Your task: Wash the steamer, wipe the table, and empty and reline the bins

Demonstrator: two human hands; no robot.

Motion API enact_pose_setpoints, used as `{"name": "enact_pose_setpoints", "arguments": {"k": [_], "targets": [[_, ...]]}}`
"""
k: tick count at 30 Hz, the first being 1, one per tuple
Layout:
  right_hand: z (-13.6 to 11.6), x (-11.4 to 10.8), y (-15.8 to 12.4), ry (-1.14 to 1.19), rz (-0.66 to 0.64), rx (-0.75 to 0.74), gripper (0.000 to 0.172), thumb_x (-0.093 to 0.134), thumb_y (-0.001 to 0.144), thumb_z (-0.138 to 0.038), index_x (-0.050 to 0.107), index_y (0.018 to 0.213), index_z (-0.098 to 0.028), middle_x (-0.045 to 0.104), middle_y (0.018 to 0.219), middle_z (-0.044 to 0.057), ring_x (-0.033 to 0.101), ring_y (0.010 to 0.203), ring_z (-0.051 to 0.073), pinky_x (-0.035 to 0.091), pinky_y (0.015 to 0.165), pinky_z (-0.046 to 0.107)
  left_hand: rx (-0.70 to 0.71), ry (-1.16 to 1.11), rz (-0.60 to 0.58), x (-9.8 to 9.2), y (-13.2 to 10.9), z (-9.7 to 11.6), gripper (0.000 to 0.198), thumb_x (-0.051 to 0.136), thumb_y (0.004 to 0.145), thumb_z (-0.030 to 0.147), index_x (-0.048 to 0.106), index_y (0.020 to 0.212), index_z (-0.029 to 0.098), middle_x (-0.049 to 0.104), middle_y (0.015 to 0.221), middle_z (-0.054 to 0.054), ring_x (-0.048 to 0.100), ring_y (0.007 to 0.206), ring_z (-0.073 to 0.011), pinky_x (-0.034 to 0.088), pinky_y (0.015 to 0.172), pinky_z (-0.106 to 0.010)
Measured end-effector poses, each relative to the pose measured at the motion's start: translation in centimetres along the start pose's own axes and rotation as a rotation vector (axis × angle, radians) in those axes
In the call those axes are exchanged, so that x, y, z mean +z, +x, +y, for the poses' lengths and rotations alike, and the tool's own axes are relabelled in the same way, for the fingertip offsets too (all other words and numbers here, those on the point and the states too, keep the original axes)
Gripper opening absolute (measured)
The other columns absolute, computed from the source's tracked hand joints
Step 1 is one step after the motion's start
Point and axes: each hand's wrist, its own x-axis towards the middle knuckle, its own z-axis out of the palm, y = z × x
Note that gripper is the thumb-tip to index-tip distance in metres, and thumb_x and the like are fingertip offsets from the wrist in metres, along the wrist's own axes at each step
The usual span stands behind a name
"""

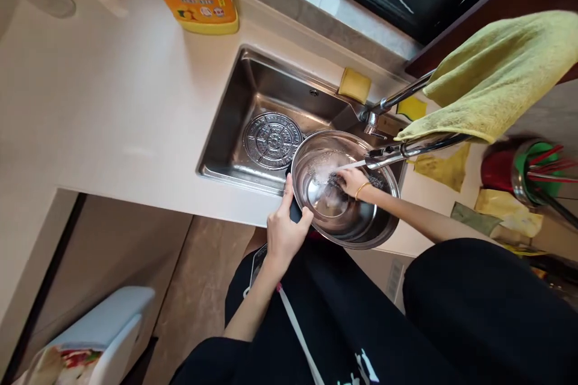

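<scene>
- over the sink (235, 114), a steel bowl (345, 189) sits tilted toward the person, so tap water runs into it.
- left hand (285, 230) pinches the bowl's near rim, thumb inside and fingers closed outside, steadying it.
- right hand (353, 181) reaches inside, fingers curled around a dark scrubber (333, 179) under the faucet (397, 153) stream.
- a yellow cloth (497, 72) hangs over the faucet arm.

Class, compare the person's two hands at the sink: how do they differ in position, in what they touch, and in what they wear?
The left hand grips the rim of the steel bowl from outside; the right hand reaches inside it, pressing a dark scrubber under the tap's water stream. The right wrist wears a gold bangle; the left wrist is bare. Both touch the same bowl over the sink.
</scene>
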Motion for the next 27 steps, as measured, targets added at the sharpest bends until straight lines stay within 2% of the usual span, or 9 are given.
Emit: {"name": "enact_pose_setpoints", "arguments": {"k": [3, 4, 8, 13, 18, 20, 24, 27], "targets": [[-0.1, -0.1, 0.5, 0.053, -0.054, -0.132, 0.022, 0.055, 0.090, -0.024, 0.067, 0.104, -0.013, 0.067, 0.104, 0.012, 0.061, 0.100, 0.023, 0.044, 0.089, 0.030, 0.026, -0.018, 0.014, 0.2, -0.1, -0.1, 0.077, 0.054, 0.082, 0.023, 0.023, 0.153, 0.028, 0.044, 0.148, -0.002, 0.057, 0.122, -0.0248, 0.048, 0.100, -0.033], [0.0, -0.2, 0.7, 0.059, -0.065, -0.130, 0.023, 0.055, 0.089, -0.024, 0.067, 0.105, -0.013, 0.068, 0.105, 0.012, 0.061, 0.101, 0.023, 0.044, 0.089, 0.030, 0.039, -0.025, 0.017, 0.2, -0.2, -0.2, 0.078, 0.053, 0.082, 0.023, 0.023, 0.153, 0.028, 0.040, 0.150, -0.002, 0.055, 0.125, -0.0243, 0.047, 0.101, -0.032], [0.4, -0.7, 1.1, 0.043, -0.012, 0.080, 0.026, 0.054, 0.089, -0.022, 0.066, 0.109, -0.010, 0.068, 0.107, 0.015, 0.062, 0.102, 0.025, 0.044, 0.089, 0.031, 0.051, -0.037, 0.013, 0.3, -0.3, -0.5, 0.078, 0.054, 0.082, 0.024, 0.022, 0.153, 0.028, 0.037, 0.151, -0.001, 0.054, 0.126, -0.0242, 0.047, 0.102, -0.032], [0.1, -0.6, 0.4, 0.185, -0.123, -0.108, 0.024, 0.061, 0.085, -0.022, 0.069, 0.105, -0.013, 0.071, 0.102, 0.011, 0.064, 0.096, 0.022, 0.046, 0.087, 0.029, 0.053, -0.043, 0.006, 0.1, -0.6, -0.7, 0.079, 0.053, 0.081, 0.022, 0.022, 0.153, 0.028, 0.041, 0.149, -0.002, 0.055, 0.125, -0.0244, 0.048, 0.100, -0.033], [1.2, -1.4, 1.3, 0.059, -0.066, 0.101, 0.027, 0.058, 0.087, -0.024, 0.068, 0.106, -0.008, 0.070, 0.107, 0.016, 0.063, 0.100, 0.025, 0.045, 0.086, 0.030, 0.036, -0.039, -0.007, 0.0, -0.6, -0.6, 0.080, 0.054, 0.080, 0.022, 0.022, 0.153, 0.028, 0.043, 0.148, -0.002, 0.058, 0.121, -0.0252, 0.049, 0.098, -0.033], [0.3, -1.1, 0.4, 0.107, -0.099, 0.016, 0.025, 0.060, 0.084, -0.023, 0.069, 0.104, -0.010, 0.071, 0.103, 0.014, 0.064, 0.096, 0.024, 0.046, 0.083, 0.029, 0.032, -0.046, -0.007, 0.0, -0.7, -0.7, 0.080, 0.055, 0.080, 0.021, 0.022, 0.153, 0.028, 0.043, 0.147, -0.003, 0.058, 0.121, -0.0262, 0.049, 0.098, -0.034], [-3.6, 0.5, -3.4, 0.262, -0.226, -0.344, 0.020, 0.068, 0.077, -0.024, 0.069, 0.095, -0.015, 0.071, 0.093, 0.008, 0.065, 0.086, 0.021, 0.046, 0.078, 0.028, 0.065, -0.062, 0.000, 0.0, -1.2, -1.3, 0.078, 0.052, 0.081, 0.022, 0.022, 0.153, 0.028, 0.041, 0.149, -0.002, 0.056, 0.124, -0.0245, 0.048, 0.100, -0.033], [-6.1, 0.8, -4.0, 0.334, -0.162, -0.463, 0.017, 0.065, 0.080, -0.023, 0.066, 0.094, -0.014, 0.068, 0.094, 0.009, 0.062, 0.088, 0.020, 0.046, 0.081, 0.028, 0.100, -0.073, 0.017, 0.0, -1.6, -2.0, 0.077, 0.052, 0.081, 0.021, 0.023, 0.153, 0.028, 0.042, 0.149, -0.002, 0.056, 0.124, -0.0232, 0.047, 0.101, -0.031]]}}
